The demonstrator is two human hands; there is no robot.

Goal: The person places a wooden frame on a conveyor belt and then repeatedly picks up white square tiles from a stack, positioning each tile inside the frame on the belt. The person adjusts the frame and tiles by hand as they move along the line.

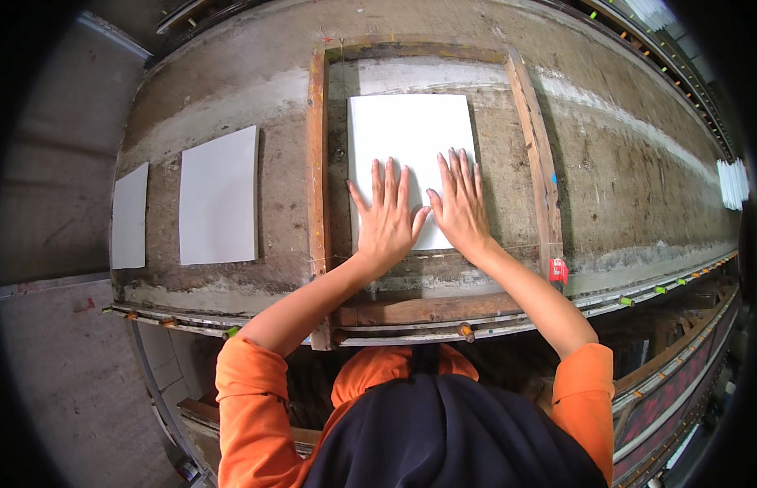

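Note:
A white rectangular sheet (409, 126) lies flat on the long, stained table (639, 187), inside a wooden frame (317, 163). My left hand (384, 215) rests palm down on the sheet's near left part, its fingers spread and its thumb pointing inward. Beside it, my right hand (460, 203) presses flat on the near right part, fingers stretched toward the far side. The two thumbs almost meet near the sheet's middle. Neither hand grips anything. Parts of the sheet's near edge are hidden under my hands.
Two more white sheets lie to the left, a larger one (220, 195) and one (130, 218) at the table's end. A rail (411, 332) with green and orange pegs runs along the near edge. A red tag (558, 270) sits on the frame's near right corner.

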